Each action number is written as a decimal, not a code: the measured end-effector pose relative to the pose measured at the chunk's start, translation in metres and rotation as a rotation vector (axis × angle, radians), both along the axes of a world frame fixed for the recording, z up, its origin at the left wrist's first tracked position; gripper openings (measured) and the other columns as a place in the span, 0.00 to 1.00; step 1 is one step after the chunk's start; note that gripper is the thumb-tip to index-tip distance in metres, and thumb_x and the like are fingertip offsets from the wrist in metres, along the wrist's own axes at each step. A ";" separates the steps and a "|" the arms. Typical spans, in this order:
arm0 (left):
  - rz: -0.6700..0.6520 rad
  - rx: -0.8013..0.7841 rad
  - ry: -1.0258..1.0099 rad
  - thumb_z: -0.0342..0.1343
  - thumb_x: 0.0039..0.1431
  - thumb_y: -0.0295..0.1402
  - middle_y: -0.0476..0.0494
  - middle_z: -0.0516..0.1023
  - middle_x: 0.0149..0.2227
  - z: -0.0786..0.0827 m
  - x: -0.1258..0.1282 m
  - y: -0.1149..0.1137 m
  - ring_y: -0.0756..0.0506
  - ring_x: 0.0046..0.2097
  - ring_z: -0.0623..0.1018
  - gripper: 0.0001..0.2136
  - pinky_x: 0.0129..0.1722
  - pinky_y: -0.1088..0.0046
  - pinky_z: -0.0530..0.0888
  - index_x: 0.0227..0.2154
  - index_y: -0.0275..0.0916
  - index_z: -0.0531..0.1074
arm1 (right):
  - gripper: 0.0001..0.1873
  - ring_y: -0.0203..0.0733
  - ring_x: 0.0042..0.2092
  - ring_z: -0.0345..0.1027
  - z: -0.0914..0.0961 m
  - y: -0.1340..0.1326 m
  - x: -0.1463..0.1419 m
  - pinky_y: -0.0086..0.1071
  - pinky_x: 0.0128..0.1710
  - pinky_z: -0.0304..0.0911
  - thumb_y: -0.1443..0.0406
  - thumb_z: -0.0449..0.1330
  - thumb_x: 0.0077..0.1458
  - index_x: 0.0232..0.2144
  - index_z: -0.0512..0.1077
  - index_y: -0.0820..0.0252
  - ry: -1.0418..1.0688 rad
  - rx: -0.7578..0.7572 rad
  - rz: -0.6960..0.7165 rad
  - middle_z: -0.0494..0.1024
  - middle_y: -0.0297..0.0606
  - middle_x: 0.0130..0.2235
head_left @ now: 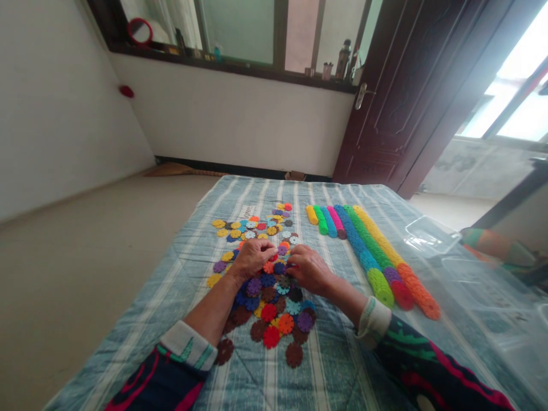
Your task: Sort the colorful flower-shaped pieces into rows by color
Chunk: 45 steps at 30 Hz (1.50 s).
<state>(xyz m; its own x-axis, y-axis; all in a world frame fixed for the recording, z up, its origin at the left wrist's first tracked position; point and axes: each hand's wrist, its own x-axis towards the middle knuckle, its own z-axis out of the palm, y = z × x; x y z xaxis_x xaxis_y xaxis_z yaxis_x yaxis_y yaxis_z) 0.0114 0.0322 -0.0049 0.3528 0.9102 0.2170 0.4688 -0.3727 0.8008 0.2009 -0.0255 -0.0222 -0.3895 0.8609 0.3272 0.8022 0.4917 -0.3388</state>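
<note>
A loose spread of colourful notched plastic discs lies on a blue-and-white striped cloth. Over the middle of it, my left hand has thumb and forefinger pinched together, right by a red disc; what the fingertips hold is too small to make out. Facing it, my right hand rests low at the spread's right side, fingers curled down among the discs and their tips partly hidden. To the right lie long rows of stacked discs grouped by colour, with shorter yellow, green, blue and pink stacks beside them.
A clear plastic box stands at the right edge of the cloth, with more clear plastic containers nearer me. A small printed label lies at the far left. Beyond are a dark red door and a window ledge with bottles.
</note>
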 end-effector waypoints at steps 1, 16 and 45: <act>0.001 -0.004 -0.001 0.55 0.48 0.40 0.50 0.77 0.21 0.000 0.000 0.000 0.49 0.26 0.72 0.12 0.29 0.75 0.68 0.20 0.37 0.76 | 0.01 0.45 0.46 0.68 -0.001 0.000 0.002 0.36 0.47 0.62 0.68 0.65 0.54 0.31 0.77 0.60 0.015 -0.001 -0.006 0.75 0.42 0.41; 0.074 -0.078 -0.035 0.56 0.47 0.40 0.49 0.77 0.21 0.003 -0.002 -0.002 0.49 0.25 0.73 0.12 0.29 0.74 0.68 0.23 0.36 0.76 | 0.04 0.44 0.47 0.67 -0.007 -0.033 0.013 0.38 0.49 0.63 0.69 0.61 0.58 0.33 0.76 0.58 0.168 0.082 -0.026 0.75 0.41 0.42; 0.061 -0.026 0.051 0.55 0.46 0.41 0.50 0.75 0.20 0.003 -0.002 0.001 0.48 0.26 0.72 0.12 0.29 0.74 0.67 0.20 0.37 0.75 | 0.08 0.51 0.56 0.59 0.001 -0.053 -0.046 0.44 0.52 0.59 0.62 0.61 0.60 0.30 0.74 0.59 -0.047 0.151 0.103 0.73 0.44 0.44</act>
<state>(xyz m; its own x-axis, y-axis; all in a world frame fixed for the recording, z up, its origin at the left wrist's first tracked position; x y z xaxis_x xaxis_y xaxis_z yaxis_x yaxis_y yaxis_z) 0.0096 0.0331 -0.0017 0.3061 0.9356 0.1760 0.5307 -0.3212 0.7844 0.1554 -0.0788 -0.0215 -0.4909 0.7580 0.4294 0.7580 0.6146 -0.2185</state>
